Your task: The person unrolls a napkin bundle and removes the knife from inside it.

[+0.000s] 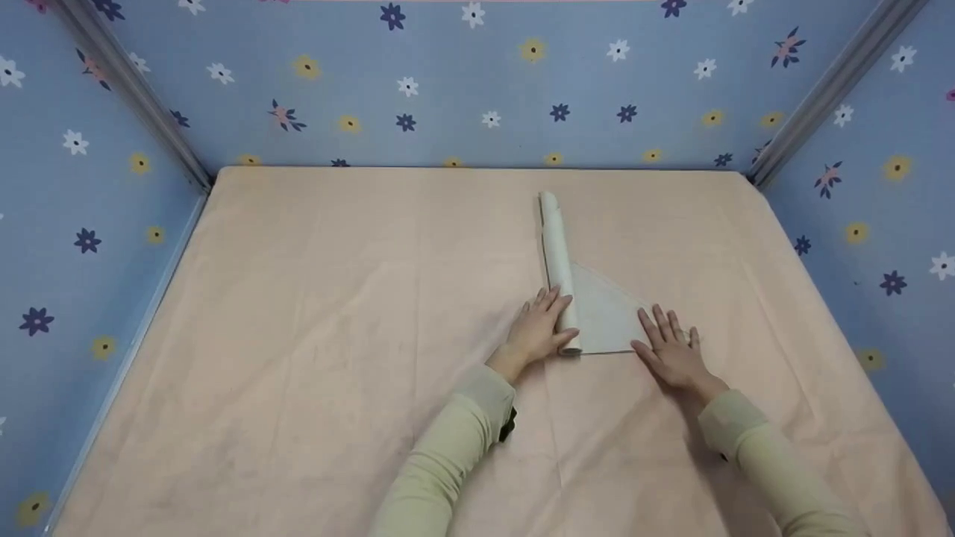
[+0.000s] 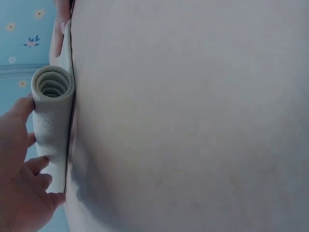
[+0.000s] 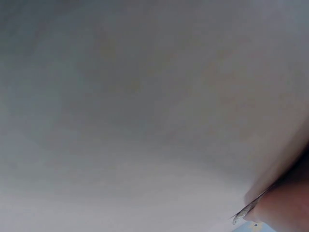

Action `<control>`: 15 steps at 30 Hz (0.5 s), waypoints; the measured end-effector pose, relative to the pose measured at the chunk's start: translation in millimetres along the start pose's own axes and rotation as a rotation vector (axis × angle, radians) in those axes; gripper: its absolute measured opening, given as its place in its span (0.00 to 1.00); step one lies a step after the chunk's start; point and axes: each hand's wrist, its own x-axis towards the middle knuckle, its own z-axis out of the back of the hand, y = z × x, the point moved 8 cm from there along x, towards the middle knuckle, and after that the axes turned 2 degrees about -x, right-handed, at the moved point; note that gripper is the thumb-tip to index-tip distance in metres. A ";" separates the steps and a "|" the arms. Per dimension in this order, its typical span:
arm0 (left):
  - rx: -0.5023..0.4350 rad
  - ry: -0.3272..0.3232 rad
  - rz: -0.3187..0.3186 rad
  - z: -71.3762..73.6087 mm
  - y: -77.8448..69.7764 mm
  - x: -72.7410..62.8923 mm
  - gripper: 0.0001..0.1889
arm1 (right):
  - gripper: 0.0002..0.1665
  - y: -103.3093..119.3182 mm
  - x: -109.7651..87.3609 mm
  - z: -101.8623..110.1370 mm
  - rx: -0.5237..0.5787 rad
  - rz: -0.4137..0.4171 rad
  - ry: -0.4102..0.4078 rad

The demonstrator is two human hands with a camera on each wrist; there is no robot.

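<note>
A pale grey-green mat (image 1: pixel 556 246) lies mostly rolled into a narrow tube that points away from me; a flat pointed flap (image 1: pixel 606 317) spreads out from its right side. My left hand (image 1: pixel 539 328) rests on the near part of the tube, fingers spread and thumb across it. In the left wrist view, the fingertips touch the side of the roll (image 2: pixel 52 116), whose spiral end faces the camera. My right hand (image 1: pixel 673 356) lies with spread fingers at the flap's right corner and covers its tip. Only a blurred part of this hand (image 3: pixel 285 208) shows in the right wrist view.
A peach-coloured cloth (image 1: pixel 336 313) with creases covers the table. Blue flowered panels (image 1: pixel 477 89) stand at the back and both sides, with grey posts (image 1: pixel 835 93) in the back corners. Both forearms wear light green sleeves (image 1: pixel 440 455).
</note>
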 end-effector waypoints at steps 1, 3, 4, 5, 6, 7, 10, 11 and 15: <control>-0.004 0.001 0.000 0.1 0.5 -0.3 0.32 | 0.39 0.0 -0.1 0.1 0.001 0.001 0.000; -0.009 0.000 -0.002 0.1 1.5 -0.9 0.32 | 0.39 0.0 -0.1 -0.2 0.005 0.001 0.002; -0.010 -0.001 -0.002 0.2 1.9 -1.3 0.33 | 0.39 0.0 -0.2 -0.4 0.004 0.001 0.003; -0.010 -0.003 -0.003 0.3 2.4 -1.6 0.32 | 0.39 -0.1 -0.3 -0.5 0.004 0.003 0.003; -0.011 -0.004 -0.003 0.5 2.9 -1.8 0.32 | 0.39 -0.1 -0.2 -0.5 0.005 0.003 0.002; -0.014 -0.007 -0.006 0.8 3.3 -2.1 0.32 | 0.39 0.0 -0.1 -0.5 0.006 0.004 0.001; -0.023 -0.014 -0.013 2.1 4.2 -2.6 0.32 | 0.39 0.1 -0.2 -0.3 0.006 0.006 -0.001; -0.028 -0.016 -0.016 2.5 4.7 -2.7 0.32 | 0.39 0.3 -0.2 -0.1 0.007 0.005 -0.002; -0.041 -0.012 -0.019 3.4 6.4 -4.4 0.32 | 0.39 1.4 -0.2 0.4 0.010 0.006 -0.001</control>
